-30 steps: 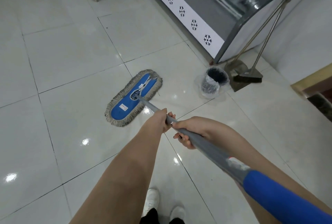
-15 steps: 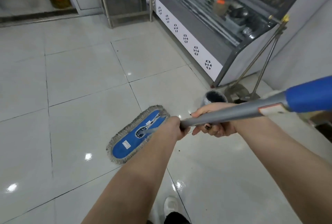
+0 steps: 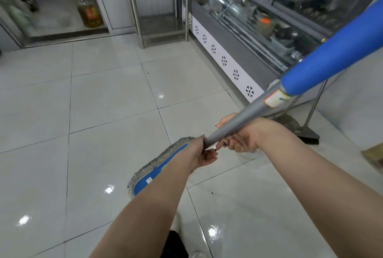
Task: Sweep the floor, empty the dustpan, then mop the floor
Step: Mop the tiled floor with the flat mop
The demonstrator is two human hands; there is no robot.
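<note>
Mop (image 3: 157, 169) | likely light, stiff pole (image 3: 238, 122), soft fringe | left grip (image 3: 204, 153), right grip (image 3: 242, 138) both curled round pole, close together | mid-pole hold suits

A grey mop pole (image 3: 238, 125) is seen in the right hand (image 3: 244, 139). A bright blue sleeve (image 3: 331, 56) is fitted further up from that hand, and a white label (image 3: 275, 98) edged in orange sits between the two. Below the left hand (image 3: 204, 152), a blue mop head (image 3: 157, 172) is bordered by a grey fringe (image 3: 165, 152). Black polish is worn on the right hand's fingernails (image 3: 224, 143). The floor (image 3: 103, 102) is tiled in glossy white with thin dark joints. Beyond the hands, a white panel (image 3: 228, 67) is patterned with black snowflakes.
</note>
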